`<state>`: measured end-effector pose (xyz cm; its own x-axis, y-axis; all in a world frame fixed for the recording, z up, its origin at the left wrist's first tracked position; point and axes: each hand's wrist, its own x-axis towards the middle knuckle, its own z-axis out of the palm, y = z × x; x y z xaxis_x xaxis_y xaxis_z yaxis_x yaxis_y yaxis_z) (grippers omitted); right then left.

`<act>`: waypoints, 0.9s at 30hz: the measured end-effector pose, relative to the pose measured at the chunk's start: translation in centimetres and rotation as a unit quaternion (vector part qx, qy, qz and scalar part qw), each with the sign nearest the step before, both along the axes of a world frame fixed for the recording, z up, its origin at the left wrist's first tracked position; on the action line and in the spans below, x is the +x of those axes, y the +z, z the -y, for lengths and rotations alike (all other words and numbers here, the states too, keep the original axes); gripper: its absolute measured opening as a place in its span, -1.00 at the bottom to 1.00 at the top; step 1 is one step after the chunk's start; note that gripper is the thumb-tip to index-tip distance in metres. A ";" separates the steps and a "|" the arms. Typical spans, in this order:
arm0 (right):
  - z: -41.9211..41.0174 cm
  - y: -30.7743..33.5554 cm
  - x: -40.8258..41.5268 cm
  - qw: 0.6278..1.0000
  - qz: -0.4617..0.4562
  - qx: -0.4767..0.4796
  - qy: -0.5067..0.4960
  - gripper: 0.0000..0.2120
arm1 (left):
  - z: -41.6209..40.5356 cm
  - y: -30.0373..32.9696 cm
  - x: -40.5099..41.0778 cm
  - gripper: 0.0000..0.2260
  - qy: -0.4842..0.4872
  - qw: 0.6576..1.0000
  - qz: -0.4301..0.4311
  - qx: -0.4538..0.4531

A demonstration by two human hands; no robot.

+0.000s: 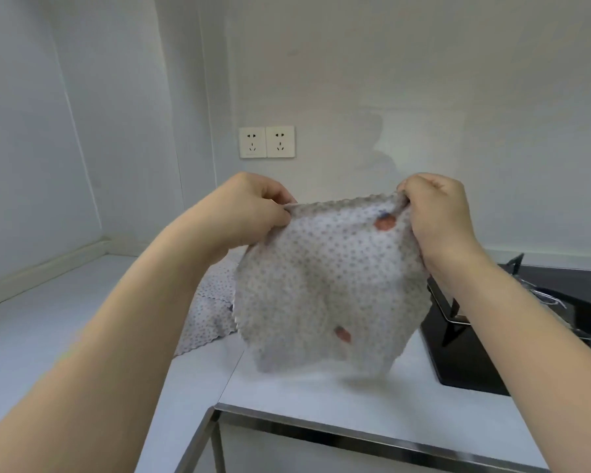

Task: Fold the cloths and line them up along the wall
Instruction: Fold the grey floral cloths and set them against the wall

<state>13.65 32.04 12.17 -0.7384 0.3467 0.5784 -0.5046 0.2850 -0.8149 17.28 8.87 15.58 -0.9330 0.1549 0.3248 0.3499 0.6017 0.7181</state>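
Cloth [328, 285] pinched by both hands [249, 209] [437, 213], above counter [304, 394].

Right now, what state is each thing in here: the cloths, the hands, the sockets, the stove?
Left hand: pinching the held cloth's top left corner.
Right hand: gripping its top right corner.
Spotted cloth: lifted, hanging open, unfolded, lower edge blurred.
Second spotted cloth: lying rumpled on the white counter, unfolded.
Wall sockets: nothing plugged in.
Black gas hob: no flame visible, nothing cooking.
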 end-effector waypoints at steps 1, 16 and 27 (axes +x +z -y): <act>-0.7 0.2 -0.1 1.000 0.015 -0.006 -0.001 -0.70 | -0.2 0.2 0.0 -0.85 -0.005 1.000 0.006 -0.004; -2.8 -10.0 -5.0 0.976 0.161 0.135 -0.065 -0.66 | 0.1 -11.7 -6.9 -0.83 0.066 0.986 -0.098 -0.116; -2.7 -19.3 2.3 0.898 0.194 0.394 -0.041 -0.84 | 2.9 -20.7 -3.0 -0.82 -0.073 0.962 -0.039 -0.259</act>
<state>16.00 34.71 -7.13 -0.9276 0.0056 0.3735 -0.1777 0.8729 -0.4545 14.23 5.94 -5.13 -0.8653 0.4420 0.2366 0.4979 0.8124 0.3033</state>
